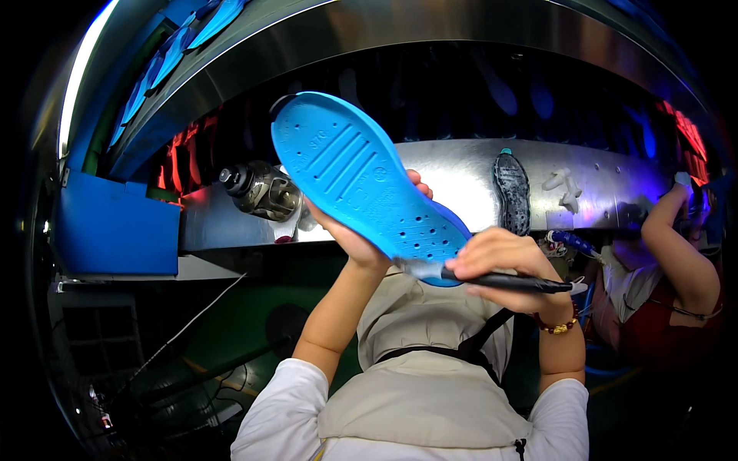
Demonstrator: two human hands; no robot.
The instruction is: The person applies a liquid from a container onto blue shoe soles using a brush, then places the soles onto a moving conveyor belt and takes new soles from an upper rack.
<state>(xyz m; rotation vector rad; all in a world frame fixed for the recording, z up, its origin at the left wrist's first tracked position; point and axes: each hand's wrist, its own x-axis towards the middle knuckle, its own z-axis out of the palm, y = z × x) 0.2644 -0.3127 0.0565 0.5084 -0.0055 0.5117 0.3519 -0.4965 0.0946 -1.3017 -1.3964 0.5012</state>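
A bright blue shoe sole [346,165] is tilted up in front of me, with ridges at its wide upper end and small holes near its lower end. Wrapped round its edge from behind, my left hand [357,240] grips it, with fingertips showing on the far side. My right hand [507,261] is closed on a brush [530,283] with a black handle. The brush's pale tip is blurred and lies against the sole's lower end. Part of the handle is hidden under the fingers.
Behind the sole runs a metal bench [461,180], bearing a dark bottle-like container [269,192], a dark speckled sole [513,192] and a crumpled white piece [565,188]. A blue box [123,230] stands left. Another person's arm [667,234] reaches in at right. Blue soles [173,58] line the upper left.
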